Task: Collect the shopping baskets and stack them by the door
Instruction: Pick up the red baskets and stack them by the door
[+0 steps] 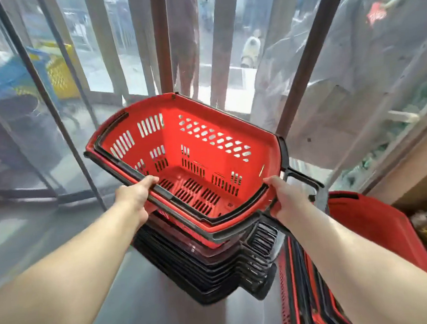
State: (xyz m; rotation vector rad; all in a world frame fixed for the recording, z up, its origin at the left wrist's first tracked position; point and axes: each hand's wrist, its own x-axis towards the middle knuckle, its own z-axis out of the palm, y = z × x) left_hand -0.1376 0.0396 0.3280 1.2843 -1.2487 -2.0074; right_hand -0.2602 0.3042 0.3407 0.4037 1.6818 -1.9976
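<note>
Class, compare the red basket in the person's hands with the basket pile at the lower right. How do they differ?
The held basket is single; the right pile is several nested. The held basket faces open-side up, gripped by left hand and right hand; the right pile lies on its side, untouched. Both are red with black trim.

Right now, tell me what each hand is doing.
Left hand: closed on the near-left rim of the red basket.
Right hand: closed on the same basket's near-right rim.
</note>
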